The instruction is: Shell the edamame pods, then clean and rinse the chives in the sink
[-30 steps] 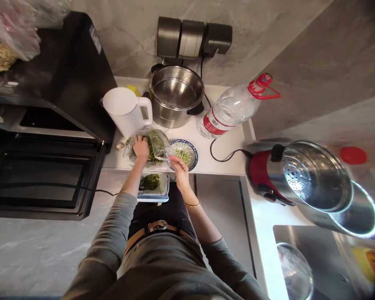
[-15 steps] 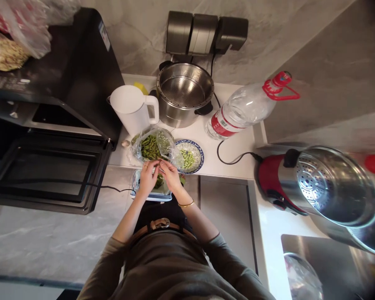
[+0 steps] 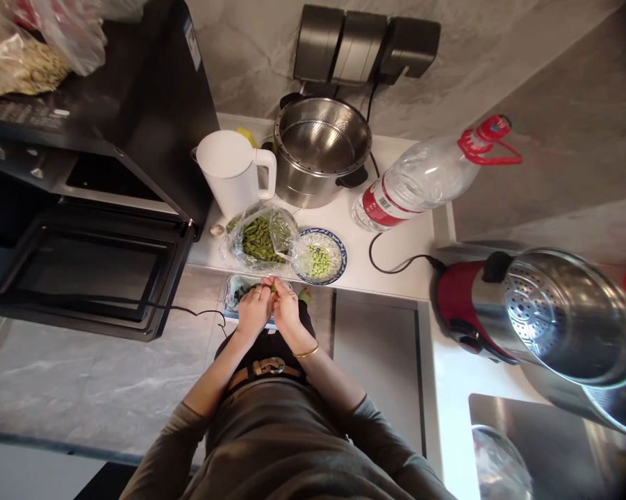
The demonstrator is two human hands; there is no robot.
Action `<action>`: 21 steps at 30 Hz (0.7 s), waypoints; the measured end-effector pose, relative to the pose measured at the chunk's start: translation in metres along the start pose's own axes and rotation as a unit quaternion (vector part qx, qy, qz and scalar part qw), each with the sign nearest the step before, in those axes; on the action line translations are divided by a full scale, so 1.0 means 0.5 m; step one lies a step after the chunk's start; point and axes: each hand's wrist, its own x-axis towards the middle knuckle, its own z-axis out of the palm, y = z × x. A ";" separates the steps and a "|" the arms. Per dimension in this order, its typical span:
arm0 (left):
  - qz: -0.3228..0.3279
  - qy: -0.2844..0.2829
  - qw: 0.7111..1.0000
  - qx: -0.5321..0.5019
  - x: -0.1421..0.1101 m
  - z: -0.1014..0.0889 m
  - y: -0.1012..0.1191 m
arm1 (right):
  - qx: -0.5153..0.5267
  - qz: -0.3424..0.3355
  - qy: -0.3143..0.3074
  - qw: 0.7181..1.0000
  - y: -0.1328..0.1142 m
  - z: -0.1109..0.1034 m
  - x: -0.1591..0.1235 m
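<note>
My left hand (image 3: 253, 309) and my right hand (image 3: 285, 306) meet in front of my waist, fingers pinched together on a green bean pod (image 3: 272, 285). They hover over a shallow white tray (image 3: 232, 290) with a blue rim that holds green pods. Just beyond on the counter lies a clear plastic bag of green pods (image 3: 259, 239). Right of the bag sits a blue-patterned plate (image 3: 338, 258) with shelled green beans.
A white kettle (image 3: 233, 169) and a steel pot (image 3: 322, 147) stand behind the bag. A large water bottle (image 3: 425, 180) lies at the right. A black oven (image 3: 91, 173) is at left with a cord. A red and steel steamer pot (image 3: 542, 316) is at right.
My left hand left the bag and my right hand left the plate; both drew back toward my body and met over the tray. The view shifted slightly.
</note>
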 end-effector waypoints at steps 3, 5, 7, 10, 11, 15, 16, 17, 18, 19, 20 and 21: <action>0.006 0.012 0.999 -0.030 -0.007 0.020 -0.005 | 0.024 0.007 0.018 1.000 0.014 -0.004 -0.006; 0.014 0.019 0.999 -0.046 -0.014 0.029 -0.012 | 0.028 0.023 0.020 0.999 0.022 -0.007 -0.012; 0.004 0.026 0.997 -0.073 -0.022 0.032 -0.015 | 0.024 0.031 0.014 0.999 0.028 -0.008 -0.018; -0.039 0.047 0.986 -0.156 -0.026 0.025 -0.009 | 0.025 0.027 0.005 0.999 0.029 -0.005 -0.028; -0.053 0.054 0.979 -0.190 -0.025 0.020 -0.006 | 0.030 0.024 0.003 0.999 0.028 -0.003 -0.031; -0.099 0.040 0.949 -0.296 -0.007 -0.004 0.000 | 0.044 0.035 -0.015 0.998 0.019 0.007 -0.035; -0.111 0.035 0.944 -0.308 -0.003 -0.008 -0.001 | 0.042 0.040 -0.024 0.998 0.016 0.009 -0.034; -0.126 0.035 0.940 -0.315 0.001 -0.012 -0.002 | 0.034 0.043 -0.034 0.998 0.015 0.010 -0.034; -0.141 0.040 0.937 -0.317 0.004 -0.014 -0.004 | 0.022 0.041 -0.042 0.998 0.013 0.012 -0.034; -0.154 0.050 0.934 -0.319 0.007 -0.016 -0.005 | 0.006 0.033 -0.049 0.998 0.012 0.013 -0.035; -0.165 0.061 0.930 -0.321 0.009 -0.018 -0.007 | -0.011 0.023 -0.054 0.998 0.012 0.014 -0.035; -0.173 0.070 0.927 -0.325 0.010 -0.018 -0.008 | -0.026 0.014 -0.058 0.998 0.011 0.015 -0.037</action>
